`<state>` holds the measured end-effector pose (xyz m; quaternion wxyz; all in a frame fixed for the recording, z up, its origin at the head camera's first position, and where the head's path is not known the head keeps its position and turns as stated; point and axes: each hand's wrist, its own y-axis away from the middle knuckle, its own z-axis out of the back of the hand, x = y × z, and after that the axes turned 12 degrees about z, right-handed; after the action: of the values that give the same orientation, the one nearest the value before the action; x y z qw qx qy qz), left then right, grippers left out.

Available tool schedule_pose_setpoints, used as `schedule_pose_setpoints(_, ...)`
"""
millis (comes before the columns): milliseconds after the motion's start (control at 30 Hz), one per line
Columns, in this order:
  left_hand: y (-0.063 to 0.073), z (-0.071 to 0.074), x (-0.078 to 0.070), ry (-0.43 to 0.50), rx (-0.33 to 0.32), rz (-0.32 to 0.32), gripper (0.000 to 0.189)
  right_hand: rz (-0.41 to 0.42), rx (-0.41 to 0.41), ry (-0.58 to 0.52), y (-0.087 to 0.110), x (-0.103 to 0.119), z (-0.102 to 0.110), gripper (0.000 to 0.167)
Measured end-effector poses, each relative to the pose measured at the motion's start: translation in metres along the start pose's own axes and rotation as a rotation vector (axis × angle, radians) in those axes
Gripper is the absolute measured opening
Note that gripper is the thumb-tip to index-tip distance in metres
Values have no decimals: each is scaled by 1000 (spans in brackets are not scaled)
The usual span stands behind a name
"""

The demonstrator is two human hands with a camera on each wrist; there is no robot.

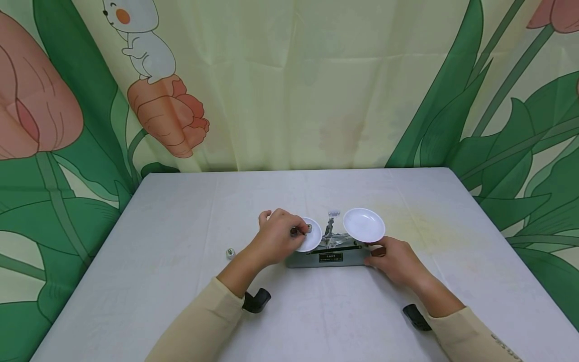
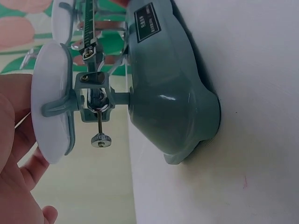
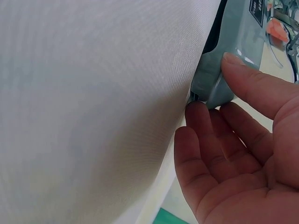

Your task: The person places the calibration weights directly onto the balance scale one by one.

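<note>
A grey-green balance scale (image 1: 331,258) with two white pans stands on the table. My left hand (image 1: 281,236) is over the left pan (image 1: 312,242), its fingertips pinching a small round metallic piece (image 1: 309,228). In the left wrist view, this pan (image 2: 51,102) hides those fingertips, and an adjusting screw (image 2: 101,140) sticks out beside it. My right hand (image 1: 398,259) grips the right end of the base, below the right pan (image 1: 364,224). In the right wrist view, the thumb presses on the base (image 3: 210,77) and the curled fingers meet its lower edge.
Another small metallic piece (image 1: 230,253) lies on the white-covered table (image 1: 181,216), left of my left hand. Behind the table's far edge hangs a curtain (image 1: 289,100) printed with plants and a rabbit on a carrot. Black wrist devices (image 1: 257,300) sit by both sleeves.
</note>
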<state>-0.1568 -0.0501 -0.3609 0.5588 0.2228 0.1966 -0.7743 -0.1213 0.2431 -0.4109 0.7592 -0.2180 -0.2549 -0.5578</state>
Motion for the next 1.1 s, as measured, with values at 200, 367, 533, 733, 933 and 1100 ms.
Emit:
schedule_pose_setpoints(200, 1, 0, 0, -2, -11, -3, 8, 2, -1, -5, 0, 1, 0, 51)
schedule_pose_setpoints(367, 0, -1, 1, -9, -20, -8, 8, -2, 0, -4, 0, 1, 0, 50)
schedule_pose_setpoints(533, 0, 0, 0, -15, -17, 0, 8, -6, 4, -5, 0, 2, 1, 51)
schedule_pose_setpoints(733, 2, 6, -3, -27, 8, 11, 9, -6, 9, 0, 0, 3, 1, 52)
schedule_pose_setpoints(933, 7, 19, -2, 37, 18, 9, 20, -1, 5, -15, 1, 3, 1, 51)
schedule_pose_setpoints(1100, 15, 32, 7, 76, 12, 39, 29, 9, 2, -19, 1, 2, 1, 51)
